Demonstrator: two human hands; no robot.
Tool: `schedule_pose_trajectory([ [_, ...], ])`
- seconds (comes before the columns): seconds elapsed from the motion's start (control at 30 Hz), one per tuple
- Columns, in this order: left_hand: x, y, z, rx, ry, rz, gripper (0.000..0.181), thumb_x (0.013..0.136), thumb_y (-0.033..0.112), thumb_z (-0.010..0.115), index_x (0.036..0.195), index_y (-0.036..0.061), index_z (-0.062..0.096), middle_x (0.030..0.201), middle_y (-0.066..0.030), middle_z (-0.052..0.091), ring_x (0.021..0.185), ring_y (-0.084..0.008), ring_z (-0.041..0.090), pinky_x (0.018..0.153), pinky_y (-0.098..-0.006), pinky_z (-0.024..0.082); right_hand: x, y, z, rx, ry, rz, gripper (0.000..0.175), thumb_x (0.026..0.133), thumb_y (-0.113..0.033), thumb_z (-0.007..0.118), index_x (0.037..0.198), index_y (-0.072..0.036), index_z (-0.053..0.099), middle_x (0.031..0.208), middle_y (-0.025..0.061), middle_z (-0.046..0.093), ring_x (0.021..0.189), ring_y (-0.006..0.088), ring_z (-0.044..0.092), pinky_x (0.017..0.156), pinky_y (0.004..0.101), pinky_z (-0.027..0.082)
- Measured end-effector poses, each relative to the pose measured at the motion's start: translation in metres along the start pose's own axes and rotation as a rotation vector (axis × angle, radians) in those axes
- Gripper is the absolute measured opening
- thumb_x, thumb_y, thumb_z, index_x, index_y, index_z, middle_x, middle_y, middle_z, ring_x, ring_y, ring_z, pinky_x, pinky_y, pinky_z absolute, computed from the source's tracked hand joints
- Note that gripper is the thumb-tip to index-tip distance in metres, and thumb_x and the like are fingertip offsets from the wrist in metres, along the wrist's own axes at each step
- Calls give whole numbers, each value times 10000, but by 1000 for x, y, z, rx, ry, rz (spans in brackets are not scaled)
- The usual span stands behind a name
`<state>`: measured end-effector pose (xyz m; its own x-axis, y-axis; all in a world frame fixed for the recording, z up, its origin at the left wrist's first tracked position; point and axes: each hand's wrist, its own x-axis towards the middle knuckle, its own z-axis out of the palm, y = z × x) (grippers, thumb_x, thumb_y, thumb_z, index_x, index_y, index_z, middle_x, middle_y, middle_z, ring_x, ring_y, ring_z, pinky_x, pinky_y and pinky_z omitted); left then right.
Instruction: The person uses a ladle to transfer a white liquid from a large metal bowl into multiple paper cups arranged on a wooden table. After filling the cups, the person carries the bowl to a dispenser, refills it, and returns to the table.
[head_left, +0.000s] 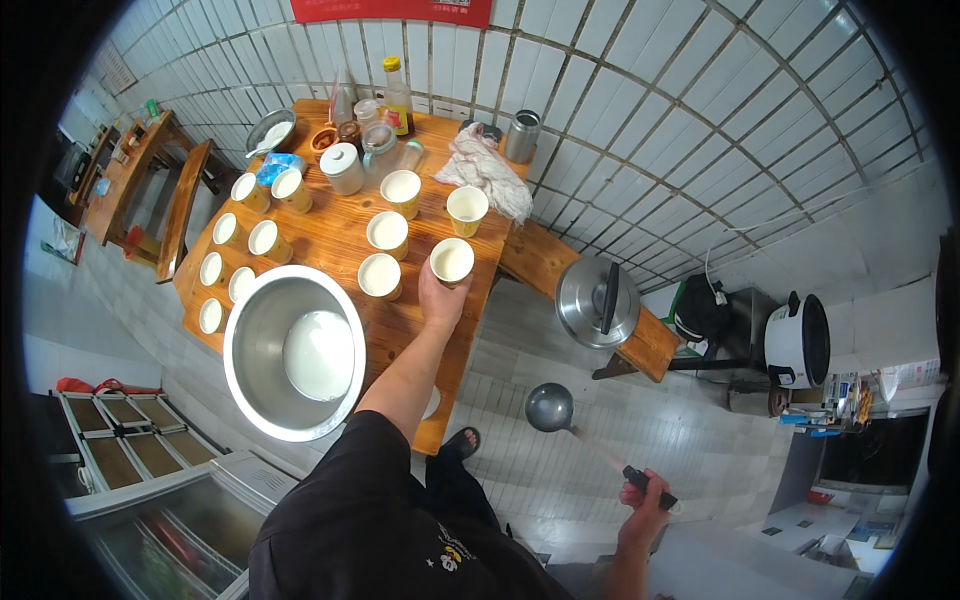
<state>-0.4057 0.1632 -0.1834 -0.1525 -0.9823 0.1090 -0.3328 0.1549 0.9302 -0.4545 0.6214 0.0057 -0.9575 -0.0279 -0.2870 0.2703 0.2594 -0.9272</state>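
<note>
My left hand (441, 300) is closed around a paper cup (452, 262) of white liquid, near the right edge of the wooden table (420, 330). Away from the table, over the floor, my right hand (645, 502) grips the black handle of a metal ladle (549, 407); its bowl looks empty. Close to my left hand stand other filled cups, among them one cup (379, 276) to its left and another (467, 210) beyond it. A large metal pot (232, 352) holds white liquid at its bottom. More filled cups (270, 241) stand in a group at the table's left side.
Jars (342, 169), a sauce bottle (398, 97), a crumpled cloth (484, 169) and a steel tumbler (523, 136) line the table's wall side. A lidded pot (592, 302) sits on a wooden bench (651, 349) at right. Beyond is a rice cooker (787, 341). A glass-topped freezer (180, 525) stands lower left.
</note>
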Motion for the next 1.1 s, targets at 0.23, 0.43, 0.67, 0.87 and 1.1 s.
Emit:
schedule_pose_trajectory([
  [0.23, -15, 7, -13, 92, -14, -13, 967, 727, 217, 891, 1508, 31, 352, 1434, -223, 484, 1335, -365, 481, 1117, -415, 408, -3, -11, 6, -19, 12, -74, 339, 1029, -302, 545, 1126, 11, 631, 794, 105, 683, 607, 150, 626, 580, 274, 517],
  [0.43, -174, 80, -91, -163, -548, -315, 281, 1024, 299, 596, 972, 24, 617, 905, -55, 633, 842, -178, 597, 767, -327, 502, -26, -37, 19, 228, -71, -165, 379, 1058, -330, 474, 1268, -24, 553, 948, 98, 690, 794, 156, 661, 655, 272, 515],
  [0.67, -189, 240, -180, -979, -962, -449, 457, 1079, 399, 459, 1223, -6, 614, 1062, -72, 690, 854, -125, 607, 760, -281, 504, -100, -57, 115, 641, -626, -146, 397, 1072, -344, 445, 1354, -72, 505, 1241, 140, 631, 1015, 225, 669, 735, 333, 537],
  [0.87, -128, 236, -324, -556, -555, -149, 537, 1103, 378, 305, 943, -12, 639, 1002, -172, 736, 964, -251, 680, 968, -411, 495, -155, -46, 183, 78, -1310, -280, 656, 944, -320, 710, 1470, -44, 431, 1338, 152, 586, 1092, 229, 652, 966, 366, 498],
  [1.1, -125, 157, -512, -346, -60, -204, 496, 1104, 312, 369, 795, -9, 587, 844, -199, 710, 830, -224, 668, 834, -365, 523, -167, 3, 338, -313, -1037, 300, 621, 951, -463, 662, 1363, -28, 502, 1175, 117, 630, 903, 203, 653, 717, 296, 541],
])
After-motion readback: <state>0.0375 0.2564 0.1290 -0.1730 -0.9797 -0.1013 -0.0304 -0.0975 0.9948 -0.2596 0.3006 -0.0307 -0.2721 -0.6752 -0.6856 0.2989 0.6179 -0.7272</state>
